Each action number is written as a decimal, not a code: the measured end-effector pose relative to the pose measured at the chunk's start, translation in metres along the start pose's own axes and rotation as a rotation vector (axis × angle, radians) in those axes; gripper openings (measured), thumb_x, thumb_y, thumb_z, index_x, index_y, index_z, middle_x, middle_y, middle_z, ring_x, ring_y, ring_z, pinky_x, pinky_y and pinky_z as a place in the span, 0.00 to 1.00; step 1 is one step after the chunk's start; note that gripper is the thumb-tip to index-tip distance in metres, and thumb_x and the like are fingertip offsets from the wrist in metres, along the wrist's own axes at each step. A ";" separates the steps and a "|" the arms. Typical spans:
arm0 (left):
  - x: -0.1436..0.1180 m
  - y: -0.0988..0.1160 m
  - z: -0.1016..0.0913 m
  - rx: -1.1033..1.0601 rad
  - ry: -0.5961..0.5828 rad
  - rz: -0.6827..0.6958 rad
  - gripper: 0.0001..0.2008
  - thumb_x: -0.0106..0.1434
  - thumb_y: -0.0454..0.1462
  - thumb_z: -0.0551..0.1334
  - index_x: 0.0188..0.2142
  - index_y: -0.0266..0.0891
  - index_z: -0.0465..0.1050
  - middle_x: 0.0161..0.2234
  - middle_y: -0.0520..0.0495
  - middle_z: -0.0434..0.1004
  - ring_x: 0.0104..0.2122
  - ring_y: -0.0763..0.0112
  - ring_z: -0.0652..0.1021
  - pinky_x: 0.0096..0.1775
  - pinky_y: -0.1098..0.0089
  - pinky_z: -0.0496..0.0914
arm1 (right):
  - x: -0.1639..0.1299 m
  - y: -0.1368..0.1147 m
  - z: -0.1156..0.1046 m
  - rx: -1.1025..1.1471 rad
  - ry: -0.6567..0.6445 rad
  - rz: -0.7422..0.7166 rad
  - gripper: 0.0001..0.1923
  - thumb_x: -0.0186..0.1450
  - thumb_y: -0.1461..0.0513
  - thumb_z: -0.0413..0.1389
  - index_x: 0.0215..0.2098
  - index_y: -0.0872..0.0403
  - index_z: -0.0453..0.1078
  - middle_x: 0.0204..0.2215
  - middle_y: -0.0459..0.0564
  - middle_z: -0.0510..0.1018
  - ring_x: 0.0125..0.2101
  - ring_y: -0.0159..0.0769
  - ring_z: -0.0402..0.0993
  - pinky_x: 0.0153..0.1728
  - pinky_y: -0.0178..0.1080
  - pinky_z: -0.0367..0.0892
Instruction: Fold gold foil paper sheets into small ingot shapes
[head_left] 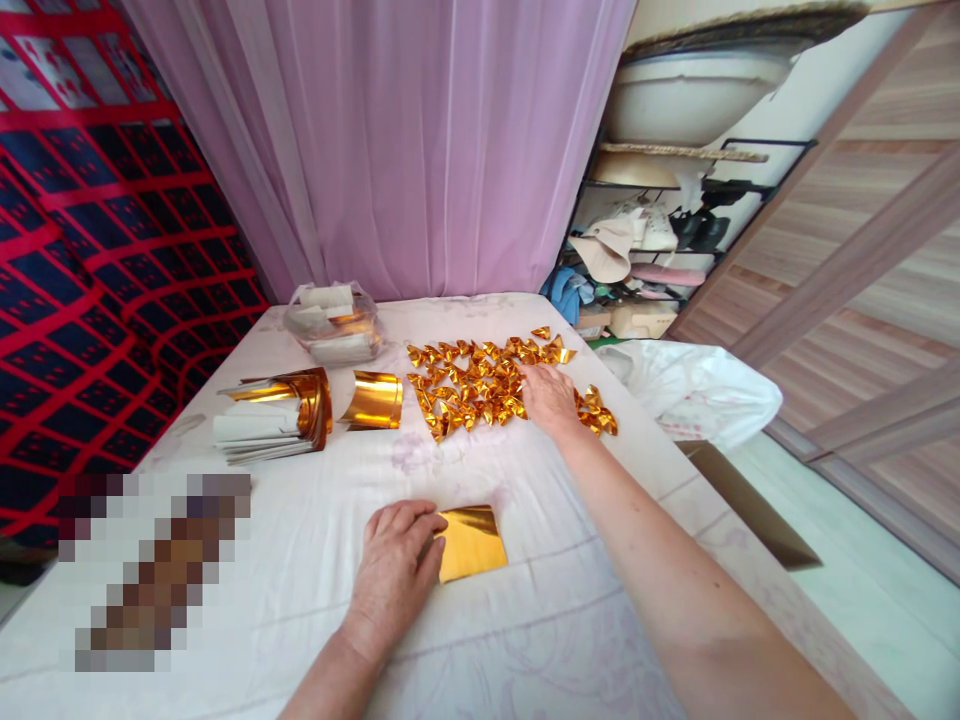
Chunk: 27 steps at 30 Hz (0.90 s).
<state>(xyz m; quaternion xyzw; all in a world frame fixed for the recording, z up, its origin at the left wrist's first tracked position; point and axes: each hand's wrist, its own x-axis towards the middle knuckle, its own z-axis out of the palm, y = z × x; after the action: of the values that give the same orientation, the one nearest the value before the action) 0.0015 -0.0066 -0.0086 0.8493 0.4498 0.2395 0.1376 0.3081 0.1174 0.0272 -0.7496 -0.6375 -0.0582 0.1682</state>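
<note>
Nearest to the camera, a flat gold foil sheet [471,541] lies on the white cloth of the table [315,560], close to the near edge and a little left of the middle. The left hand [396,570] rests palm down just beside it, and its fingertips [433,528] touch the left edge of the sheet; the fingers are slightly bent and together, pressing on the sheet and not closed around it. The left forearm comes up from the bottom edge of the picture. The right arm stretches far forward across the table, nearly straight, and the right hand [550,398] lies palm down on the right part of a heap of small folded gold pieces [487,385]. Its fingers are spread loosely over the pieces; I cannot tell if they pinch one. Left of the heap stands a curled gold sheet [373,400], and further left lies a stack of foil paper [274,415] with white backs. Behind these is a clear plastic bag [332,322] with more paper inside. A pink curtain [390,140] hangs behind the table, and a white bag [694,390] sits at the right side.
</note>
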 end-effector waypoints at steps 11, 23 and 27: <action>-0.001 -0.001 0.001 -0.004 0.010 -0.003 0.09 0.62 0.35 0.59 0.41 0.47 0.76 0.44 0.48 0.77 0.46 0.60 0.74 0.49 0.55 0.66 | 0.008 0.037 -0.006 0.043 0.035 0.179 0.16 0.68 0.65 0.46 0.49 0.50 0.70 0.49 0.52 0.77 0.52 0.43 0.69 0.50 0.43 0.61; 0.000 0.001 0.000 -0.014 0.013 0.000 0.09 0.62 0.34 0.59 0.41 0.46 0.76 0.44 0.48 0.77 0.46 0.61 0.74 0.49 0.56 0.66 | 0.028 0.028 -0.010 -0.069 -0.063 0.161 0.17 0.67 0.58 0.50 0.51 0.48 0.74 0.44 0.55 0.80 0.49 0.48 0.69 0.48 0.47 0.62; 0.000 0.002 -0.001 -0.012 0.007 -0.005 0.09 0.62 0.34 0.59 0.41 0.46 0.76 0.44 0.47 0.77 0.45 0.61 0.74 0.48 0.56 0.66 | 0.040 0.030 -0.006 -0.071 -0.064 0.225 0.14 0.66 0.58 0.52 0.44 0.47 0.78 0.39 0.52 0.81 0.45 0.46 0.72 0.46 0.45 0.64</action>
<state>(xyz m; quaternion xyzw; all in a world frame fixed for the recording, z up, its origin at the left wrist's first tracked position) 0.0019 -0.0077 -0.0070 0.8467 0.4508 0.2447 0.1419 0.3454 0.1488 0.0397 -0.8234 -0.5518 -0.0375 0.1267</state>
